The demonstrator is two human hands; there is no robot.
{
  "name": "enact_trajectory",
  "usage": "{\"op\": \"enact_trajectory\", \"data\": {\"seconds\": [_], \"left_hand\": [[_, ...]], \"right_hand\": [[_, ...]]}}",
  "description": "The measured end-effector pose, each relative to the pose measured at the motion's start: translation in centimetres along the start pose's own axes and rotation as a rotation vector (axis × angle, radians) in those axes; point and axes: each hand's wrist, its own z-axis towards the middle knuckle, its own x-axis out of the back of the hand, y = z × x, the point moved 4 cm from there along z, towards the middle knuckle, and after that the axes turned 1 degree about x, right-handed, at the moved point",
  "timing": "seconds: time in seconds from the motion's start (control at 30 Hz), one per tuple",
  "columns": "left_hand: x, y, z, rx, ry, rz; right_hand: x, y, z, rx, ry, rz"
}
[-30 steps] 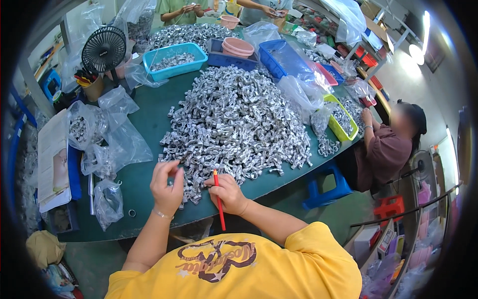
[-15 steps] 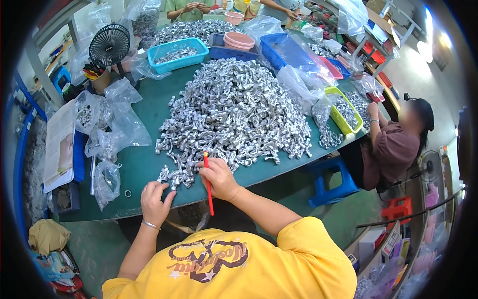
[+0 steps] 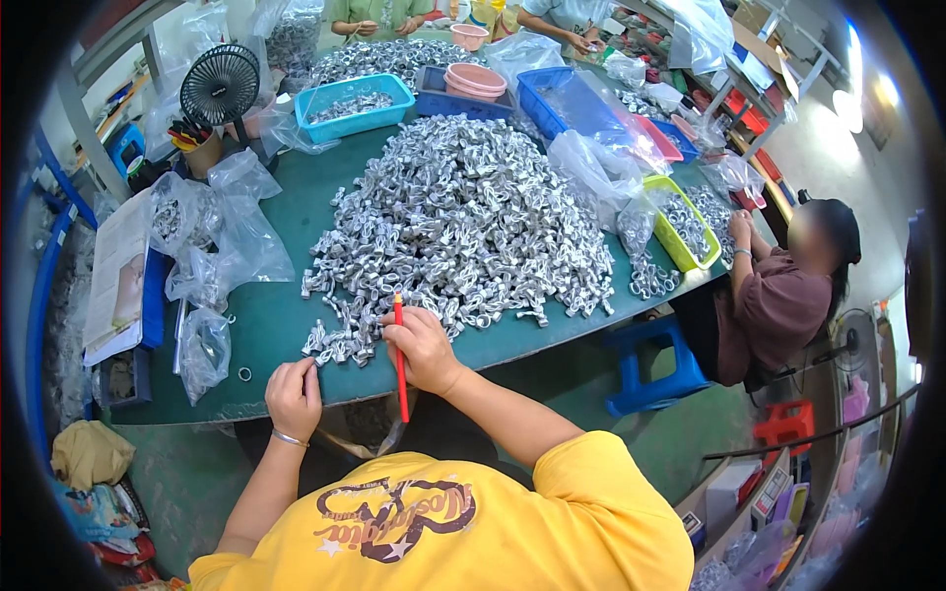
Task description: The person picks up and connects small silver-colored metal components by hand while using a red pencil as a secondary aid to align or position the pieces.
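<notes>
A large heap of small silver metal fittings (image 3: 473, 217) covers the middle of the green table (image 3: 286, 231). Some of these ring-like pieces spill towards the near edge between my hands. My right hand (image 3: 426, 353) is closed around a slim red pen-shaped tool (image 3: 401, 366), held upright against the front of the heap. At the table's near edge, left of the spilled pieces, my left hand (image 3: 294, 396) has its fingers curled in. Whatever they may hold is hidden. A single small ring (image 3: 244, 374) lies further left.
Plastic bags (image 3: 212, 246), a folder with papers (image 3: 118, 281) and a black fan (image 3: 221, 87) stand at the left. A turquoise tray (image 3: 355, 102), pink tubs (image 3: 476, 81) and a lime-green basket (image 3: 680, 225) surround the heap. A co-worker (image 3: 778, 295) sits at the right.
My left hand has shifted slightly left, away from the near pieces, and its fingers have curled in. My right hand has moved a little left with the red tool still in it.
</notes>
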Motion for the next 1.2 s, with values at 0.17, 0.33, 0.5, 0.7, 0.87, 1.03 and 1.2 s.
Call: {"op": "enact_trajectory", "data": {"seconds": [0.17,0.33,0.5,0.7,0.87,1.03,1.2], "left_hand": [[0.2,0.0,-0.8,-0.062,0.015,0.049],[0.0,-0.1,-0.9,-0.099,0.008,0.061],[0.2,0.5,-0.8,-0.114,-0.054,0.141],[0.3,0.6,-0.7,-0.139,-0.031,0.140],[0.5,0.7,-0.7,-0.151,-0.032,0.132],[0.6,0.9,-0.3,-0.157,-0.013,0.065],[0.7,0.7,-0.5,-0.186,0.029,0.048]], "right_hand": [[0.2,0.0,0.1,-0.018,0.032,0.022],[0.0,0.2,0.0,-0.021,0.044,0.029],[0.0,0.3,0.1,-0.020,0.031,0.028],[-0.1,0.1,0.2,-0.020,0.011,0.004],[-0.2,0.0,0.4,-0.028,-0.007,-0.005],[-0.5,0.1,0.2,-0.029,-0.029,-0.026],[-0.4,0.2,0.3,-0.015,-0.032,-0.046]]}}
